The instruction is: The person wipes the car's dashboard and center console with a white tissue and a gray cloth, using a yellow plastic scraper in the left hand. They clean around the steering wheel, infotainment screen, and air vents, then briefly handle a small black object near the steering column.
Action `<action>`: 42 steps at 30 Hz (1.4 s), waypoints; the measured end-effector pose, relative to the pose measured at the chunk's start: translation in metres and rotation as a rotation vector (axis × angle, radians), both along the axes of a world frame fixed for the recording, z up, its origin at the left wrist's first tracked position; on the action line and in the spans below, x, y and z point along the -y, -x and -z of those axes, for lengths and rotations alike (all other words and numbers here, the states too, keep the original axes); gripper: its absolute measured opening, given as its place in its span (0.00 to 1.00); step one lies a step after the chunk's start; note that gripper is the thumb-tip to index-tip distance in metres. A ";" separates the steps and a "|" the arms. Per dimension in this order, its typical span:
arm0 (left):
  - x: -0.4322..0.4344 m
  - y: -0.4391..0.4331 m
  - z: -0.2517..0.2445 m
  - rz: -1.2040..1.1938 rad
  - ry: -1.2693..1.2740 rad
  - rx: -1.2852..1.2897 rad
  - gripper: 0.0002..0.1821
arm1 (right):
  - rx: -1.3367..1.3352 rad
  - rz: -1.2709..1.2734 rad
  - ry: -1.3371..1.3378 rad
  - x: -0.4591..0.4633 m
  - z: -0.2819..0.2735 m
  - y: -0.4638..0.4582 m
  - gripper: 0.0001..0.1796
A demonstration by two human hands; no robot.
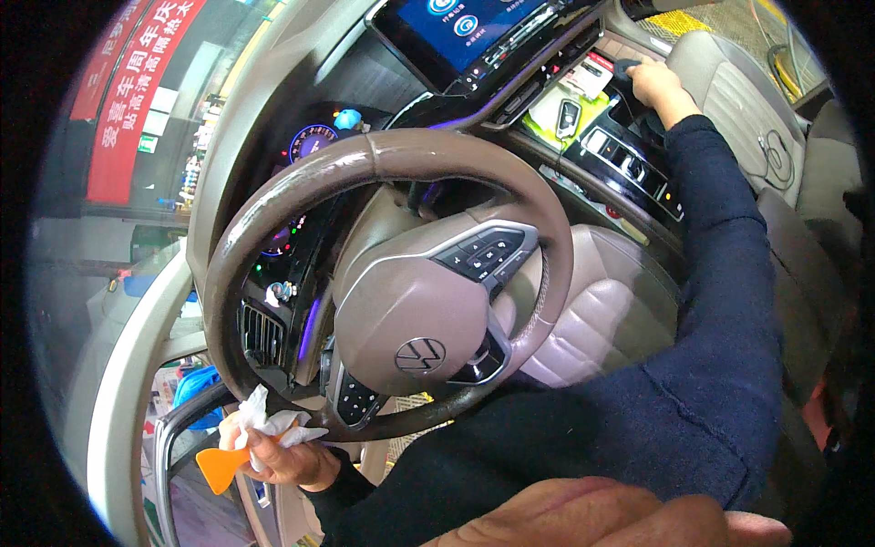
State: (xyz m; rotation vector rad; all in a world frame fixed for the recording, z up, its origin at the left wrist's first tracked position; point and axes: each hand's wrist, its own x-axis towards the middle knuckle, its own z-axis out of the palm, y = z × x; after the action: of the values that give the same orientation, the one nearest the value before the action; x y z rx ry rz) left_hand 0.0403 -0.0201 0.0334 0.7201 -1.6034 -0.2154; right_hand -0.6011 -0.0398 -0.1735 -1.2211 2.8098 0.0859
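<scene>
My left hand (284,455) is by the lower left of the brown steering wheel (465,154), near the door. It grips an orange plastic scraper (222,468) and a crumpled white tissue (273,420) together. The scraper's flared blade points away from the wheel. My right hand (654,83) reaches across to the far end of the centre console (608,147), its fingers on a small dark grey item (623,68) that I cannot identify. The wheel rim has glossy, pale streaks along its upper left. Its hub bears a Volkswagen emblem (420,355).
A car key (568,118) lies on a yellow-green packet (595,109) beside a small red and white box (589,75). Above is a lit touchscreen (454,34). A thin cable (776,161) lies on the passenger seat (724,89). Small figurines (280,292) stand on the dashboard.
</scene>
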 end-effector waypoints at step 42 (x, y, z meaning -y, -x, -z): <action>-0.003 -0.009 0.004 -0.181 0.080 0.217 0.15 | -0.052 0.347 0.661 0.093 -0.098 -0.002 0.24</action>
State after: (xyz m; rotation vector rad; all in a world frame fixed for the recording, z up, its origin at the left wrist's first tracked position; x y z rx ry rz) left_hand 0.0493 -0.0166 0.0294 0.8434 -1.7290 0.0612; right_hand -0.5986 -0.1328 -0.0755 -0.7687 3.1498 -0.9015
